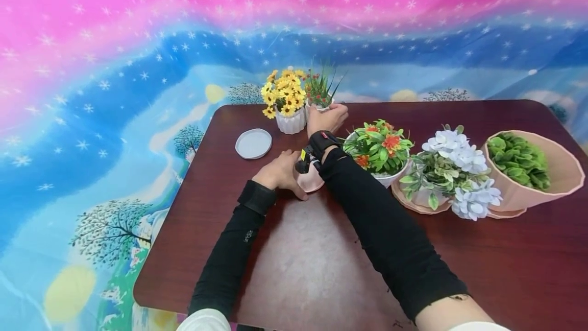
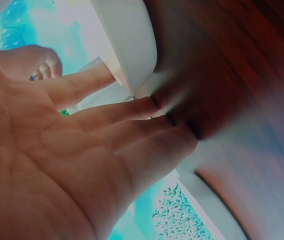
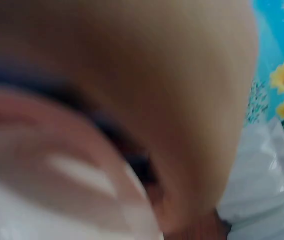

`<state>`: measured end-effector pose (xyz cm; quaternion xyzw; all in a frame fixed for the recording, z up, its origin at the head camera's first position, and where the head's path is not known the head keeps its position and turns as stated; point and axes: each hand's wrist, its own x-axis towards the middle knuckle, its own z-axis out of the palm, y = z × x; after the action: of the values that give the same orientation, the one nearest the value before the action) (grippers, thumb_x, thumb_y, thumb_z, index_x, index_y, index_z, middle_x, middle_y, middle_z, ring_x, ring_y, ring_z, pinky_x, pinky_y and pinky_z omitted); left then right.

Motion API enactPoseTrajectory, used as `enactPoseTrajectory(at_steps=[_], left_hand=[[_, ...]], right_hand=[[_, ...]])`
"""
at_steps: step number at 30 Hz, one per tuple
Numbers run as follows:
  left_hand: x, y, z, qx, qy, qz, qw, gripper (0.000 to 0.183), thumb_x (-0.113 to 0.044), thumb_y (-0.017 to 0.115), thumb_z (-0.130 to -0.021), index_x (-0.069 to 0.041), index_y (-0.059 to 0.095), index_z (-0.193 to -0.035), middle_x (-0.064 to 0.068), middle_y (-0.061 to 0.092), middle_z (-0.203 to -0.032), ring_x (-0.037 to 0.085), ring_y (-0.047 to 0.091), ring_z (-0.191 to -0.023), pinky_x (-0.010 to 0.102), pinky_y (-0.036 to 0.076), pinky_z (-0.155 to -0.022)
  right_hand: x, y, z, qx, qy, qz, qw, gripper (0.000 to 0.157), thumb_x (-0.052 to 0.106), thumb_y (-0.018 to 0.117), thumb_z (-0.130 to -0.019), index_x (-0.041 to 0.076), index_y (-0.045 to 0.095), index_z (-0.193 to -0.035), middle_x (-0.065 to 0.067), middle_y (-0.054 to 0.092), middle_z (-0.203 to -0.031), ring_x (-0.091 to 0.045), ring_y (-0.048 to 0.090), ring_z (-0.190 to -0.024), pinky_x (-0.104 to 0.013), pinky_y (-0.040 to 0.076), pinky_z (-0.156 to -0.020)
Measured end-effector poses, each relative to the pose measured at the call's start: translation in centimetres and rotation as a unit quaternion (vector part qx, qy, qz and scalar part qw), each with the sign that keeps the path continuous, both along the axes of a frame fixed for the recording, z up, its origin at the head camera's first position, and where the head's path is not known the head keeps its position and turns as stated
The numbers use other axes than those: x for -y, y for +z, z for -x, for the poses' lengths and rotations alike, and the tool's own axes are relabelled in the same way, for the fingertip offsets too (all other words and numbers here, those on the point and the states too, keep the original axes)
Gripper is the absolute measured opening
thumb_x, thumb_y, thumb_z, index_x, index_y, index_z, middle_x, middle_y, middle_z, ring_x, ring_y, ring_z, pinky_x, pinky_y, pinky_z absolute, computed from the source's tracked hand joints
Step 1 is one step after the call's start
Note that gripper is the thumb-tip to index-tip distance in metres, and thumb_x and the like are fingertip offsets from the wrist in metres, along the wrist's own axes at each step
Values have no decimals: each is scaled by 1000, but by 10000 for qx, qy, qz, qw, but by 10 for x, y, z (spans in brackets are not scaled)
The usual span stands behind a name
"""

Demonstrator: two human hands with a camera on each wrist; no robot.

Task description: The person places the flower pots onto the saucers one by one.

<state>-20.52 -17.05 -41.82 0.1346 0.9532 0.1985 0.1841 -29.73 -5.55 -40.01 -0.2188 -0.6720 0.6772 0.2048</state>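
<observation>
Near the middle of the table, my left hand (image 1: 280,172) rests beside a small pale pink pot (image 1: 310,180). In the left wrist view its fingers (image 2: 146,150) stretch out fairly straight over the table, one fingertip meeting the pot's side. Farther back, my right hand (image 1: 327,119) grips the white pot of a grassy plant with small red flowers (image 1: 319,90); the hand hides most of that pot. My right wrist passes over the pink pot, whose rim (image 3: 132,200) looms blurred in the right wrist view. Yellow flowers (image 1: 287,93) in a white ribbed pot (image 1: 291,122) stand left of the grassy plant.
A round white saucer (image 1: 253,143) lies at left. On the right stand an orange-flowered plant (image 1: 381,147), white flowers (image 1: 452,149) on a pink saucer (image 1: 420,209), and a large tilted pink pot (image 1: 562,167) with green leaves (image 1: 519,160). A patterned cloth (image 1: 184,65) hangs behind.
</observation>
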Motion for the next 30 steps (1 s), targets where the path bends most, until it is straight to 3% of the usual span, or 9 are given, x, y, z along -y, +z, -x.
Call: enactPoseTrajectory(at_steps=[7,14,20,30], left_hand=[[0,-1,-1,-5,-31,71,10000,125,-44,104,-64,-11,38,-165,19,37,-167,35,35,-154,53,41,-119],[1,-3,-1,-284,-247,106,9992,117,-43,105,-62,-9,47,-158,18,48,-156,36,44,-145,52,46,-114],[0,-5,-2,-333,-308,79,9989,115,-43,106,-61,-9,49,-155,17,51,-152,36,46,-142,51,48,-112],[0,-5,1,-374,-406,121,9984,114,-45,105,-63,-12,49,-156,15,50,-154,35,44,-145,51,46,-114]], right_hand=[[-14,-2,8,434,519,-849,9941,81,21,92,-84,2,42,-145,-17,41,-145,-31,43,-129,-40,40,-109],[-22,-16,17,795,1032,-840,9879,105,27,93,-83,8,29,-163,-15,35,-164,-31,36,-151,-44,34,-123],[-25,-30,20,981,1280,-598,9851,110,24,91,-86,15,21,-170,-9,30,-171,-29,32,-157,-43,32,-125],[-23,-34,29,445,1387,-567,9877,107,22,89,-88,18,22,-172,-3,28,-175,-25,26,-160,-42,26,-128]])
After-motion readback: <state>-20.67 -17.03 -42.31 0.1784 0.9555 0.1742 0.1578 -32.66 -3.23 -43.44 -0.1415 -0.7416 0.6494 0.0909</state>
